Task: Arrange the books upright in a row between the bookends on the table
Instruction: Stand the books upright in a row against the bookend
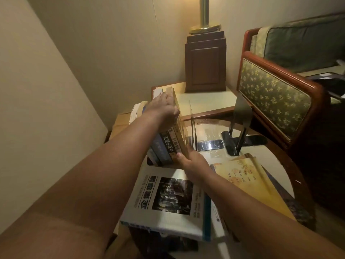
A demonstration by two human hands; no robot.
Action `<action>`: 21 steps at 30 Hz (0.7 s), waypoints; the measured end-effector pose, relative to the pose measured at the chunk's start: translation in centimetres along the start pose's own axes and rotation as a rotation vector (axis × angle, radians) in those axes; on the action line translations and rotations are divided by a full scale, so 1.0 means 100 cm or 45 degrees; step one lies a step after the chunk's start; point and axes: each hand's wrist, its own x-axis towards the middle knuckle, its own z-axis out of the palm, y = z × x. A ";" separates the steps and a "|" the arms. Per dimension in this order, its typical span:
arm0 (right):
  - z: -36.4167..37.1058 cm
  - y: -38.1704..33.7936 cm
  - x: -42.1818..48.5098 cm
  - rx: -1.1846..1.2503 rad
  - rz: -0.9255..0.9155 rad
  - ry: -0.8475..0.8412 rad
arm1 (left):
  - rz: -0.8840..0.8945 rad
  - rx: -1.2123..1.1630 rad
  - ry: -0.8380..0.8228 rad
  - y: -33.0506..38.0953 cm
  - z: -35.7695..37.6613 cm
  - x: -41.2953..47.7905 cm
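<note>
A row of upright books stands on the glass table top, with dark blue and tan spines facing me. My left hand grips the top of the row. My right hand holds the row's near lower corner on its right side. A thin dark bookend stands just right of the row, apart from it. A second black bookend stands farther right, its foot on the glass. A white book with a photo cover lies flat near me. Yellow books lie flat at the right.
A wooden lamp base stands on a side table behind. An armchair with a green patterned side borders the right. Cardboard and stacked books sit to the left by the wall.
</note>
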 end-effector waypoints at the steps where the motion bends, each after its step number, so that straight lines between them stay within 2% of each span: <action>1: 0.001 0.000 -0.016 -0.147 -0.056 -0.004 | -0.006 -0.009 0.003 0.002 -0.001 -0.001; 5: -0.001 0.002 -0.072 -0.885 -0.271 -0.242 | -0.044 -0.047 0.017 0.007 -0.005 -0.005; 7: -0.008 0.004 -0.080 -1.086 -0.313 -0.367 | -0.057 -0.043 0.021 0.007 -0.005 -0.004; 12: -0.030 0.010 -0.082 -1.235 -0.228 -0.488 | -0.094 -0.073 0.024 0.006 -0.002 -0.002; 18: -0.054 0.009 -0.093 -1.242 -0.104 -0.510 | -0.111 -0.099 -0.008 0.006 -0.005 0.002; 21: -0.050 -0.016 -0.099 -1.213 -0.171 -0.483 | -0.117 -0.098 0.001 0.006 -0.005 0.002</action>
